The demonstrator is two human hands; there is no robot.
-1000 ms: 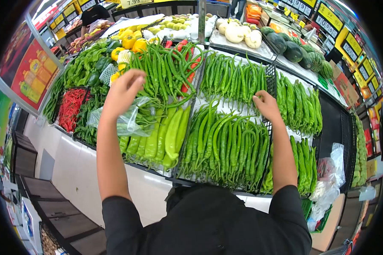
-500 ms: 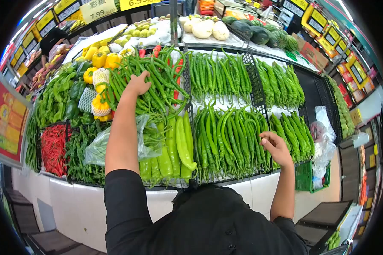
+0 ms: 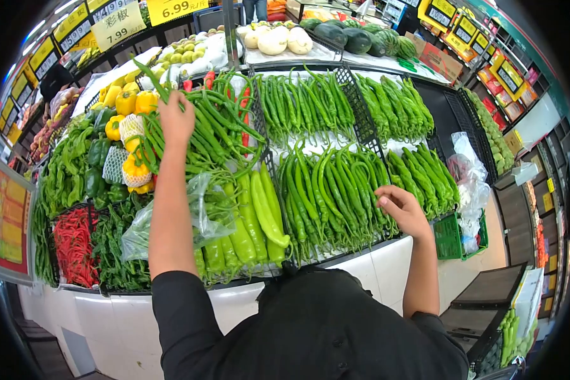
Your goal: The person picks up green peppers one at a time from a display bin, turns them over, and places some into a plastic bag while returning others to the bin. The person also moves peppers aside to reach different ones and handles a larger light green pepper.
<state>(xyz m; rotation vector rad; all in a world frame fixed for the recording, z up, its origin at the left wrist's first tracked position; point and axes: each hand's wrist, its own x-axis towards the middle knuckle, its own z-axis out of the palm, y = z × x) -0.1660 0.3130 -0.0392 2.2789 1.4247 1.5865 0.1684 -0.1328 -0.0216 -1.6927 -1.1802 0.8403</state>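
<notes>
My left hand (image 3: 177, 117) is closed around a long green chili pepper (image 3: 151, 77) that sticks up past the fingers. It is over a loose heap of green chili peppers (image 3: 212, 123). My right hand (image 3: 404, 210) hovers at the right edge of neatly lined-up green chili peppers (image 3: 326, 190). Its fingers are loosely bent, apart from the thumb, with nothing visible in them. Under my left forearm lies a clear plastic bag (image 3: 136, 234) with greens showing through. Pale green peppers (image 3: 242, 237) are beside it.
Yellow bell peppers (image 3: 125, 101), some in foam nets, and red chilies (image 3: 76, 244) are on the left. Black crate dividers (image 3: 361, 104) separate the rows. White melons (image 3: 272, 41) and watermelons (image 3: 358, 41) are behind. A green crate (image 3: 449, 237) with plastic bags stands at the right.
My left hand has risen out of the heap and moved left with a green chili pepper in it. My right hand stays near the lined-up peppers. The view has shifted slightly.
</notes>
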